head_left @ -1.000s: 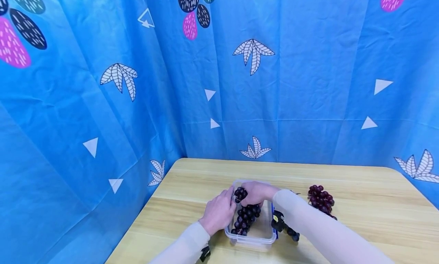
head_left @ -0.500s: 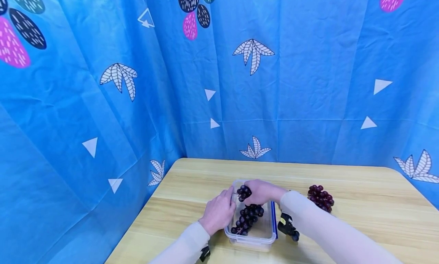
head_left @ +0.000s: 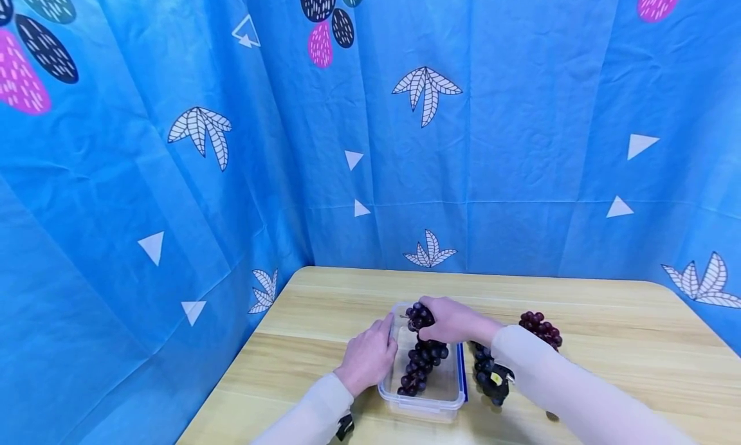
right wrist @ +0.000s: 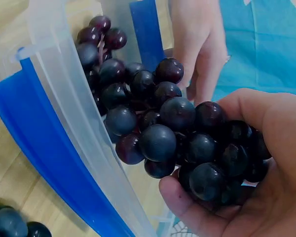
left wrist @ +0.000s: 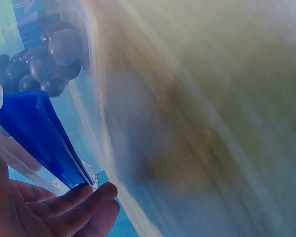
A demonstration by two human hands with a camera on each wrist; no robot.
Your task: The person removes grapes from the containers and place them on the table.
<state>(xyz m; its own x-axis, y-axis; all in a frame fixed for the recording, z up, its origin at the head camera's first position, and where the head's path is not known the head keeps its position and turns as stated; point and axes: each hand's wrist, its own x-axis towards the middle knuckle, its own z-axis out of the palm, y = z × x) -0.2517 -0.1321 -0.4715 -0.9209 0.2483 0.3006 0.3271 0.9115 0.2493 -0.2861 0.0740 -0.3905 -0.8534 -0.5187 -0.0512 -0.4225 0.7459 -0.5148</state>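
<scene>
A bunch of dark grapes lies partly in a clear plastic container with blue side clips. My right hand grips the bunch's far end near the container's back right, thumb and fingers curled round it in the right wrist view, where the grapes trail down toward the container. With my left hand I hold the container's left wall. In the left wrist view its fingers lie against the hanging blue clip, and grapes show blurred through the plastic.
Right of the container lies another dark grape bunch, partly behind the right wrist's black camera. Farther right is a reddish grape bunch, partly covered by the right sleeve. All stand on a wooden table, with a blue patterned curtain behind.
My right hand has moved right and slightly up, drawing the gripped end of the grape bunch with it. The left hand and container stay in place.
</scene>
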